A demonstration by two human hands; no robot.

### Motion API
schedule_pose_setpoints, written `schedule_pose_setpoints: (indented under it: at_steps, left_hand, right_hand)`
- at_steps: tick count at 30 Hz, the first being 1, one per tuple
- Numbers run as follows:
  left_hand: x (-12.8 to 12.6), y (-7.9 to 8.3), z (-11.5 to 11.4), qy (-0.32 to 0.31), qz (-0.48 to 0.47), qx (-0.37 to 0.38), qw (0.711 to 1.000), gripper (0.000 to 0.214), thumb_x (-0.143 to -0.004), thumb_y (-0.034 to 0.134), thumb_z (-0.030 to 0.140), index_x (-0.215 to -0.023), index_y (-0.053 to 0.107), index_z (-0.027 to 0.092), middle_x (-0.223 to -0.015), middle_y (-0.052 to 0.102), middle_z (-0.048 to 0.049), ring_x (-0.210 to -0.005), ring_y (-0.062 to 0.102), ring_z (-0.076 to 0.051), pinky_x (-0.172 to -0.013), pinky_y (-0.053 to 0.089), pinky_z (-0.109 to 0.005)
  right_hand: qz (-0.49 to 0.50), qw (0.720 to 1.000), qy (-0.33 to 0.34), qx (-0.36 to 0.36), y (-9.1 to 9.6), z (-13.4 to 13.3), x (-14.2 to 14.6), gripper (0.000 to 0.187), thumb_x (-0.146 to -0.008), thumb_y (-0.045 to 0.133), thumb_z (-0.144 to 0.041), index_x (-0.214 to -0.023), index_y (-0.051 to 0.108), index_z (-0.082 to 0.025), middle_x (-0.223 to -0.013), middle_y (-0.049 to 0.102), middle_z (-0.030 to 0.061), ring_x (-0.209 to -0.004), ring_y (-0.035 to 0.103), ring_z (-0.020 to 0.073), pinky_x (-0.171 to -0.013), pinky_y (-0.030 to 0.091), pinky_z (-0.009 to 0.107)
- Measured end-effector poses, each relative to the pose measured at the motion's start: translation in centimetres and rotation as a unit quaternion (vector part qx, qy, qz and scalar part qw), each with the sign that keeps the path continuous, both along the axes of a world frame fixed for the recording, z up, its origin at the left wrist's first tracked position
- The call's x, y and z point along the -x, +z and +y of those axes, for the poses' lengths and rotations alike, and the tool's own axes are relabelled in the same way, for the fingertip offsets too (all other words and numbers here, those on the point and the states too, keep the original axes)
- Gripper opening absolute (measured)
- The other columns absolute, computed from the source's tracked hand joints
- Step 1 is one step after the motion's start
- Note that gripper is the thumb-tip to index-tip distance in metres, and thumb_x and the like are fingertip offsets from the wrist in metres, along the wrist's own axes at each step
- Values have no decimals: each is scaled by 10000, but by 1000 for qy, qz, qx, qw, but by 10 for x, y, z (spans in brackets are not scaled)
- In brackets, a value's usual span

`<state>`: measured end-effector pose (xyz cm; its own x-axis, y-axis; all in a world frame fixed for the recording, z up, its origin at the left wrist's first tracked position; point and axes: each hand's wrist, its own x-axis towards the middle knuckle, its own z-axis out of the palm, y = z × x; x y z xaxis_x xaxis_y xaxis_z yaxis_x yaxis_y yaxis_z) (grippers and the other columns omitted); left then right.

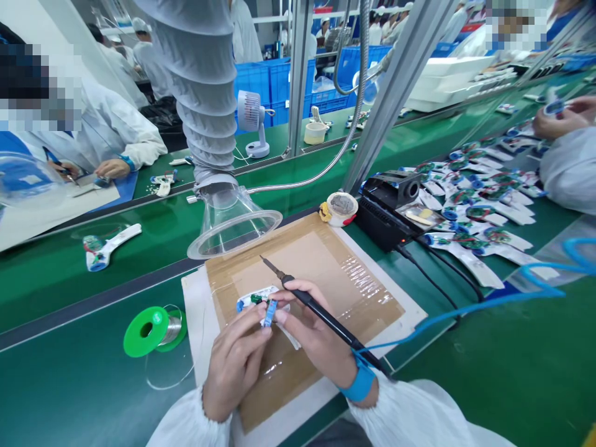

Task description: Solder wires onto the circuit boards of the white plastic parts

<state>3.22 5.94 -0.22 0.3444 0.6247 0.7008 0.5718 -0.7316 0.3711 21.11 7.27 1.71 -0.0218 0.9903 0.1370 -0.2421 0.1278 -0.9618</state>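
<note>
My left hand is closed, its fingertips pinching a small blue part over the cardboard-covered work mat. Just behind that part lies a white plastic housing with a green board, partly hidden by my fingers. My right hand wears a blue wrist strap and is closed around a black soldering iron. The iron's tip points up and to the left, away from the blue part. My right thumb and a fingertip also touch the blue part from the right.
A green solder spool stands left of the mat. Above hangs a clear extraction hood. A tip-cleaning pot and black soldering station stand behind. White housings crowd the right; a blue cord crosses there. Co-workers' hands are nearby.
</note>
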Motion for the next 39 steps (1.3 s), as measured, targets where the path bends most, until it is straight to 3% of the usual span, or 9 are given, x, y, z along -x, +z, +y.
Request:
schedule_pose_setpoints:
  at_steps: [12,18,25,31,39]
  left_hand:
    - [-1,-1,2,2,3,6,1000,315,-887,627,7,-1129,602,206,-1227,712,-110,-1198,687,-205,-991,612,-385]
    - [-4,7,1,7,-64,49,997,283,-875,646,16,-1092,616,196,-1192,730,-92,-1149,705,-176,-977,603,-311]
    - [2,2,2,16,-144,197,970,218,-938,611,140,-1141,625,218,-1188,733,-102,-1142,711,-208,-935,623,-341]
    - [-2,12,6,9,-78,173,982,251,-934,623,159,-1169,663,239,-1163,750,-75,-1090,725,-186,-932,620,-318]
    - [-3,14,6,7,-48,162,986,256,-931,631,165,-1176,656,237,-1110,767,-46,-1071,722,-167,-973,590,-308]
  right_hand:
    - [21,999,-18,39,-2,-7,6,323,-909,709,-291,-1197,563,-280,-1114,734,39,-1109,710,206,-998,594,385]
    - [7,999,-37,23,4,-6,5,276,-914,680,-243,-1171,583,-276,-1094,733,38,-1069,723,202,-956,613,372]
    - [-142,985,-54,-76,-3,-1,-5,307,-913,677,-186,-1196,612,-285,-1117,752,44,-1021,733,198,-933,603,369]
    - [-238,938,-108,-228,-16,6,-11,253,-914,669,-122,-1077,660,-315,-961,782,7,-917,744,212,-973,570,434]
    - [-286,899,-21,-332,-24,16,-20,391,-945,577,-63,-1256,606,-300,-1037,782,33,-919,739,202,-917,579,431]
